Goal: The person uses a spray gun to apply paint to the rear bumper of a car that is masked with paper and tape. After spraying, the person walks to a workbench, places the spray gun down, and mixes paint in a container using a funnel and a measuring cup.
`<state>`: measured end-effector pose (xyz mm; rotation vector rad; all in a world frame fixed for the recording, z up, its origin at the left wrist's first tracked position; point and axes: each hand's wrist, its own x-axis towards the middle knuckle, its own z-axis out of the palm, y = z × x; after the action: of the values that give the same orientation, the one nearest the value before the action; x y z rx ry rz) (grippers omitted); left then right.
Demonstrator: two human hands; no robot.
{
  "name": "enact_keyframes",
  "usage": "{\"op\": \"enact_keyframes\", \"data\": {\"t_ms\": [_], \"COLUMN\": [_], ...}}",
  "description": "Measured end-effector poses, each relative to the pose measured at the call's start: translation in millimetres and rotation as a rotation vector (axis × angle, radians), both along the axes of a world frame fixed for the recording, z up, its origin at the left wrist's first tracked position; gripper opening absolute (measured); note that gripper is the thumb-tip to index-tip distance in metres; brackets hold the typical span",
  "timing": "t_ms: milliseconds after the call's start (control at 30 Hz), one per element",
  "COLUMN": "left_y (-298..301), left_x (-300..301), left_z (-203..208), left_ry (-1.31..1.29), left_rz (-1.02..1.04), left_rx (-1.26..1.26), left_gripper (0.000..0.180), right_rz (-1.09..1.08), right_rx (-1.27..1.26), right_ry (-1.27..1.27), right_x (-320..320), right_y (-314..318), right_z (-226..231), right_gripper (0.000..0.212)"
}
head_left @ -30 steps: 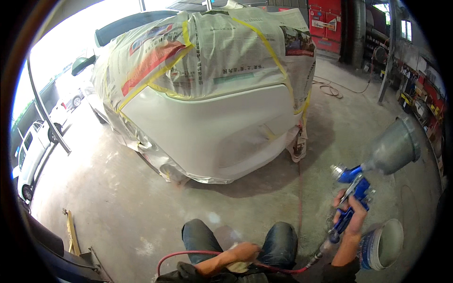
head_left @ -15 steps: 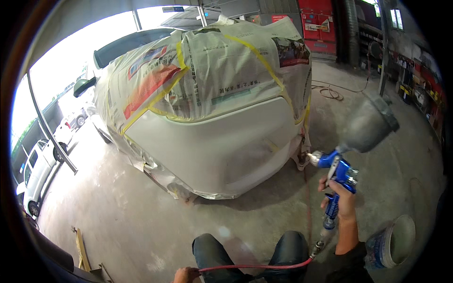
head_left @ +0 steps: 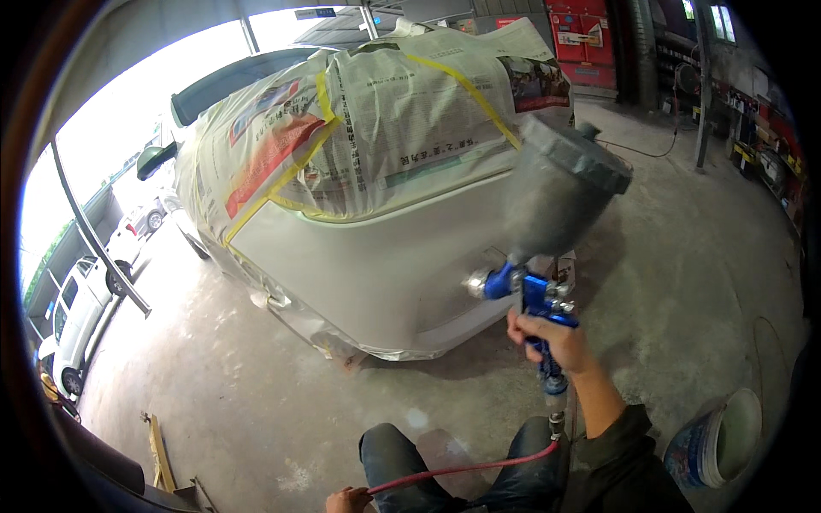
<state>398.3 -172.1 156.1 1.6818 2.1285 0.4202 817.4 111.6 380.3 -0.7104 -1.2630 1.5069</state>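
Observation:
My right hand [head_left: 554, 339] is wrapped round the grip of a blue spray gun [head_left: 534, 295], fingers at its trigger. A large grey paint cup [head_left: 560, 192] sits on top of the gun. Its silver nozzle points left at the white bumper panel [head_left: 376, 265] of a car, and the cup hides the panel's right side. From the foot of the grip a red air hose [head_left: 466, 469] runs left across my knees. My left hand [head_left: 348, 500], low in the view, is closed round that hose.
Newspaper sheets [head_left: 410, 120] and yellow tape cover the car above the panel. A bucket [head_left: 718, 440] stands on the floor at the lower right. Wooden and metal pieces [head_left: 161, 453] lie lower left. Parked cars [head_left: 81, 308] are outside at left; a red cabinet [head_left: 583, 47] stands behind.
My right hand has carried the spray gun leftward, so its nozzle and cup are now in front of the panel's right part. My left hand keeps hold of the hose.

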Motion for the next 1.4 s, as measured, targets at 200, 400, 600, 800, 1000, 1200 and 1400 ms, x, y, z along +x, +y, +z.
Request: {"op": "enact_keyframes", "data": {"t_ms": [200,400,600,800,1000,1200,1400], "left_y": [25.6,44.1,16.8,8.3,-5.7,14.8,38.0], "left_x": [33.1,64.2,44.5,42.8,45.0,68.6,91.3], "left_z": [11.8,31.8,15.4,44.7,39.6,45.4,55.4], "left_ry": [0.006,-0.031,0.003,0.224,0.241,0.201,0.153], "left_rz": [-0.027,0.054,0.037,0.053,0.068,0.136,0.086], "left_rx": [-0.009,-0.033,0.067,-0.06,-0.068,-0.014,-0.012], "left_gripper": [0.022,0.023,0.022,0.023,0.021,0.021,0.019], "right_rz": [-0.356,-0.748,-0.481,-0.002,-0.125,-0.363,-0.517], "right_rx": [0.059,0.101,0.1,0.084,0.444,0.066,0.072], "right_ry": [-0.006,-0.017,0.167,0.155,-0.205,0.22,0.261], "right_x": [55.9,90.1,42.9,-21.4,-33.2,0.0,50.6], "right_y": [35.4,76.6,39.5,-6.7,10.6,32.8,67.4], "right_z": [-13.7,-48.4,-112.0,-189.2,-249.2,-190.2,-182.9], "right_gripper": [0.015,0.018,0.017,0.024,0.02,0.006,0.008]}}
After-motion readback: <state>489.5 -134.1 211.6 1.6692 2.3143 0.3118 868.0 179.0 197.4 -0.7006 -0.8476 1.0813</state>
